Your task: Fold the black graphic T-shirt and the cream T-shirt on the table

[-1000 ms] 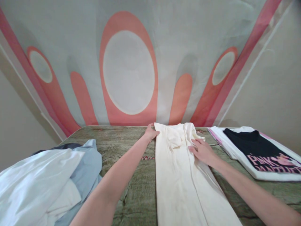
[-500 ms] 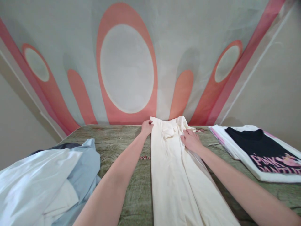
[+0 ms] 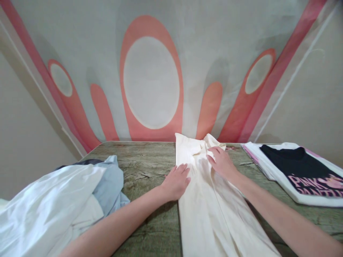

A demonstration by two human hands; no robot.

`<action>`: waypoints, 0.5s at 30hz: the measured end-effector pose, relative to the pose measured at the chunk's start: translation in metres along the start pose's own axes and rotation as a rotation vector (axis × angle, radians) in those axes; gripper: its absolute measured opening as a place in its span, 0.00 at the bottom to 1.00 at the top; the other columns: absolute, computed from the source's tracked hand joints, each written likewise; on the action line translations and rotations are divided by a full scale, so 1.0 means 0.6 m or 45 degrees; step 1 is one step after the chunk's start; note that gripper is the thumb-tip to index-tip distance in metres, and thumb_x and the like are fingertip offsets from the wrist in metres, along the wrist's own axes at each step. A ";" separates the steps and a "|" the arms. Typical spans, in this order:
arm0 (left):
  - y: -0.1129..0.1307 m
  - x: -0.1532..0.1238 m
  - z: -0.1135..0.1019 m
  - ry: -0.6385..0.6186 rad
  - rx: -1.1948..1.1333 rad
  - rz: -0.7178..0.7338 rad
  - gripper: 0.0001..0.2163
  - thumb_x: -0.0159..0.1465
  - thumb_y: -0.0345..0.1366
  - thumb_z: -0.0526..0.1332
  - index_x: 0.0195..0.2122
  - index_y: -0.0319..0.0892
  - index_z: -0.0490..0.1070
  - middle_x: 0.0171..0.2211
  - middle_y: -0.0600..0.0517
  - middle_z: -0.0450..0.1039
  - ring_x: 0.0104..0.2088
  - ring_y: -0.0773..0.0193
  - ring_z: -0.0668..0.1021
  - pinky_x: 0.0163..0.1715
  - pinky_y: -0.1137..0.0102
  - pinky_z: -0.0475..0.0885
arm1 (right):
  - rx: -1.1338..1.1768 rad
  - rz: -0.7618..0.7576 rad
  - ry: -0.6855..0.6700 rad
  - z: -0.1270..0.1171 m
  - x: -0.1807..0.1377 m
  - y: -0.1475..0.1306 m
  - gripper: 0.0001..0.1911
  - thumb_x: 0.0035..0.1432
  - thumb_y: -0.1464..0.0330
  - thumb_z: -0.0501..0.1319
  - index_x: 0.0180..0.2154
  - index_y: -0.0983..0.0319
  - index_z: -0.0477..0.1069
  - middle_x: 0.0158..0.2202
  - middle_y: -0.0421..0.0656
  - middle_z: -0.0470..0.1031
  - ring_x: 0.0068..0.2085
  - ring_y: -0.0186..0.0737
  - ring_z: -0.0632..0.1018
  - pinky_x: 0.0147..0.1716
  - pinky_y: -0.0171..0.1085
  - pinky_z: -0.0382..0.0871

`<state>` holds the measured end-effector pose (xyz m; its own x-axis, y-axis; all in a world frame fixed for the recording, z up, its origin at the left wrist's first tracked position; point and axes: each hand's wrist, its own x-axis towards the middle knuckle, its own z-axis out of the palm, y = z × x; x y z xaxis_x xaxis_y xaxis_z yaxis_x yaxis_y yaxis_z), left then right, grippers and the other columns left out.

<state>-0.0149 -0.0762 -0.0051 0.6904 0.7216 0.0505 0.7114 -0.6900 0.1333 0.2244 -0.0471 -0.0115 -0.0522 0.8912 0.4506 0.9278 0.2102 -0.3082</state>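
A long cream garment (image 3: 209, 210) lies lengthwise down the middle of the green wood-grain table (image 3: 142, 167). My left hand (image 3: 175, 181) lies flat with fingers stretched out, its fingertips on the garment's left edge. Farther up, my right hand (image 3: 222, 162) rests palm down on the bunched fabric near the garment's far end, fingers extended. Neither hand grips anything.
A heap of white and light blue clothes (image 3: 59, 200) fills the table's left side. A folded stack topped by a black printed shirt (image 3: 297, 166) lies at the right. A wall hanging with pink ovals (image 3: 152, 78) stands right behind the table's far edge.
My left hand drew back from the garment's far corner toward me and now lies flat on its left edge. My right hand stayed near the bunched top, shifting only slightly.
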 end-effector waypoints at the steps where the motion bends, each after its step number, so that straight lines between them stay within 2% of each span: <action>1: 0.004 -0.009 -0.001 0.002 -0.004 0.002 0.21 0.68 0.39 0.41 0.59 0.38 0.54 0.62 0.44 0.51 0.62 0.58 0.55 0.59 0.59 0.50 | 0.137 -0.045 -0.067 -0.010 -0.015 -0.017 0.16 0.58 0.67 0.51 0.48 0.63 0.64 0.45 0.49 0.70 0.44 0.42 0.71 0.45 0.40 0.62; 4: 0.008 -0.018 0.006 0.024 -0.014 0.005 0.22 0.68 0.42 0.40 0.60 0.39 0.53 0.62 0.44 0.50 0.62 0.58 0.54 0.59 0.59 0.50 | 0.442 -0.041 -0.351 -0.024 -0.064 -0.062 0.16 0.57 0.68 0.51 0.48 0.61 0.63 0.34 0.41 0.73 0.32 0.36 0.74 0.34 0.35 0.65; 6: 0.008 -0.019 0.014 0.053 -0.009 0.004 0.23 0.68 0.45 0.40 0.60 0.40 0.52 0.63 0.44 0.48 0.62 0.57 0.52 0.59 0.58 0.49 | 0.557 0.020 -0.455 -0.022 -0.090 -0.082 0.15 0.56 0.69 0.52 0.47 0.60 0.63 0.30 0.39 0.73 0.29 0.35 0.74 0.31 0.34 0.65; 10: 0.008 -0.021 0.025 0.087 0.007 0.023 0.25 0.67 0.49 0.39 0.61 0.41 0.50 0.63 0.45 0.46 0.63 0.56 0.50 0.59 0.58 0.47 | 0.651 0.116 -0.434 -0.003 -0.114 -0.097 0.16 0.54 0.69 0.53 0.46 0.61 0.62 0.28 0.39 0.73 0.29 0.36 0.74 0.30 0.34 0.64; 15: 0.011 -0.025 0.021 0.119 0.022 0.047 0.26 0.66 0.52 0.39 0.62 0.47 0.50 0.64 0.46 0.46 0.63 0.54 0.51 0.59 0.56 0.47 | 0.751 0.118 -0.455 0.006 -0.118 -0.100 0.17 0.54 0.69 0.53 0.48 0.60 0.61 0.26 0.36 0.70 0.26 0.34 0.72 0.27 0.33 0.63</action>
<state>-0.0190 -0.0923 -0.0177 0.7016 0.6972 0.1474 0.6884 -0.7165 0.1129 0.1710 -0.1215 -0.0279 -0.1949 0.9725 0.1279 0.5836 0.2198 -0.7817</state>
